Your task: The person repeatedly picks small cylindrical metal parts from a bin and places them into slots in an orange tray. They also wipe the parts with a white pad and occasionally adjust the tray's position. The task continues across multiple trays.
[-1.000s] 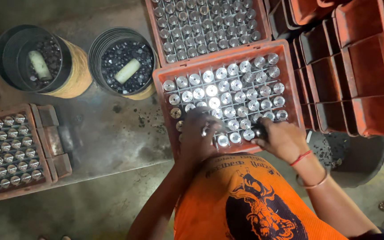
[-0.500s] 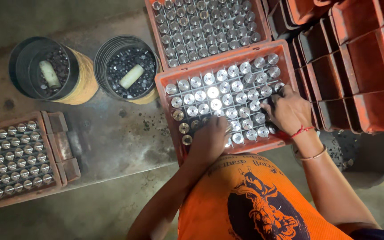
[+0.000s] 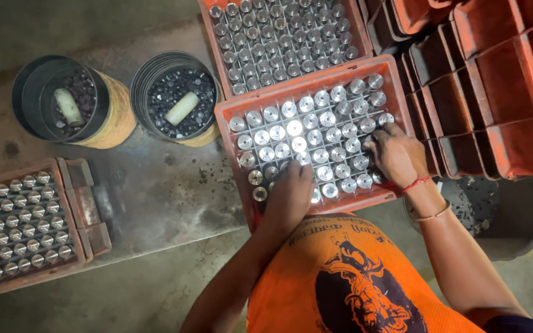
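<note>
We have both hands flat, fingers spread, left hand [image 3: 289, 196] and right hand [image 3: 395, 154], on the metal cylinders [image 3: 306, 132] in the orange tray [image 3: 232, 111]; press evenly so each seats upright in its cell.

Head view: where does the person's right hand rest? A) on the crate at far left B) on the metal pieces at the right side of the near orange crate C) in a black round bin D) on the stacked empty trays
B: the right hand lies on the shiny metal pieces at the right side of the near orange crate, apart from the bins and the stacked trays.
</note>
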